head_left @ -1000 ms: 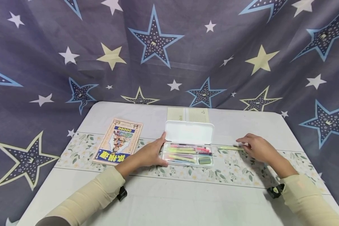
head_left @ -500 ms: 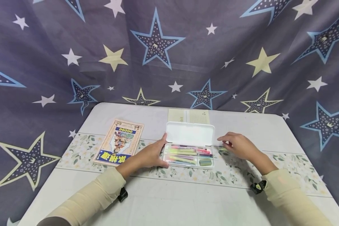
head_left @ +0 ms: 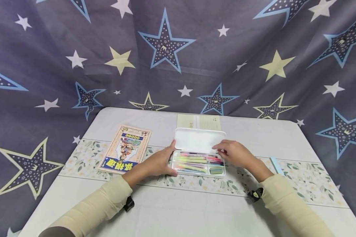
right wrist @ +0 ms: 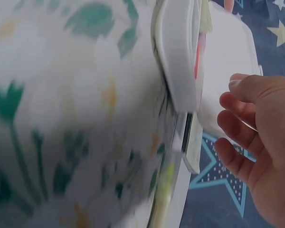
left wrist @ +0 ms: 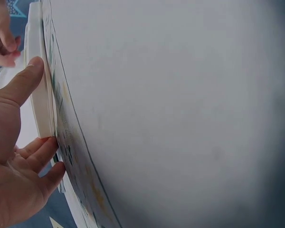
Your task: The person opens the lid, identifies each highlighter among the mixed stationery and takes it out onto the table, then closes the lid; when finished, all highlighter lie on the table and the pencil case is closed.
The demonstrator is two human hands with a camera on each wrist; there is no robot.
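Note:
A white pencil case (head_left: 200, 176) lies with its lid (head_left: 199, 140) raised, holding several coloured pens (head_left: 192, 159) and a greenish eraser (head_left: 216, 170). My left hand (head_left: 159, 162) grips the case's left end, with the thumb along its near side in the left wrist view. My right hand (head_left: 234, 153) hovers at the case's right end, by the lid. In the right wrist view its fingers are loosely bent, and I see nothing between them. A blurred yellow-green pen (right wrist: 162, 192) lies on the table beside the case in that view; the right hand hides it from the head view.
To the left lies a comic-style book (head_left: 125, 149). A pale notebook (head_left: 199, 121) sits behind the raised lid. One light blue strip (head_left: 276, 165) lies beyond the right forearm. A starry curtain (head_left: 178, 59) hangs behind the white table (head_left: 181, 207).
My right hand has moved left, from the yellow-green pen to the pencil case's right end. The light blue strip has come into view. The left hand keeps its place on the case.

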